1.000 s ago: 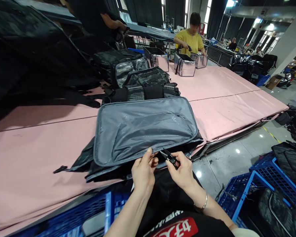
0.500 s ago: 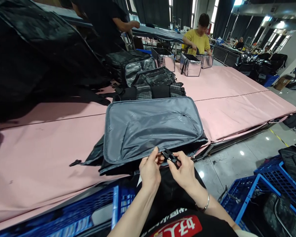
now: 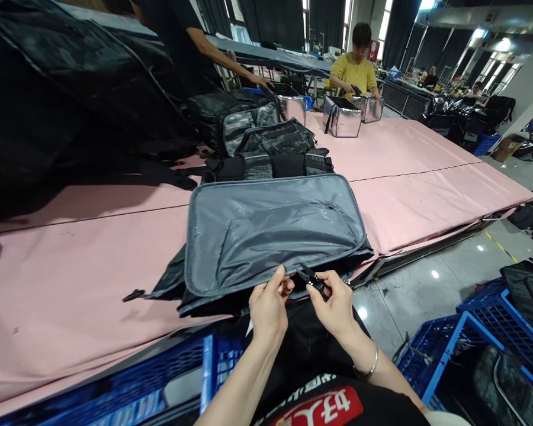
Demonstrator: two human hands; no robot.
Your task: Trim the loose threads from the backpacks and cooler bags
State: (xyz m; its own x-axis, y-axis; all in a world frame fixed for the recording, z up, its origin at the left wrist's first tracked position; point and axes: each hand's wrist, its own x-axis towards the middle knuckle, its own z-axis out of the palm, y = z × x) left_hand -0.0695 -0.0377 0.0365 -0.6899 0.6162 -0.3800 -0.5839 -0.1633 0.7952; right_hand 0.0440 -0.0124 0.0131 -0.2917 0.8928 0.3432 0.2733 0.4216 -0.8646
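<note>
A dark backpack lies before me with its flap laid back, showing the grey lining [image 3: 275,231] edged with a seam. My left hand [image 3: 269,305] is closed at the near edge of that lining, its thumb on top and its fingers curled beneath. In my right hand [image 3: 335,302] is a pair of black thread snips [image 3: 313,279], held between thumb and fingers. The blades point up and left, close to the lining's edge and a short gap from my left fingers. Whatever my left fingertips pinch underneath is partly hidden.
Pink cloth covers the table [image 3: 426,189]. Behind lie more dark backpacks [image 3: 231,118] and silvery insulated boxes [image 3: 344,121]. A person in yellow [image 3: 354,74] and a dark-clothed person [image 3: 182,53] work there. Blue crates [image 3: 444,349] stand at right, another [image 3: 208,367] below the table.
My right hand and the snips have shifted slightly right, away from my left hand. The dark-clothed person's arm has reached down to a silvery box, which moved left.
</note>
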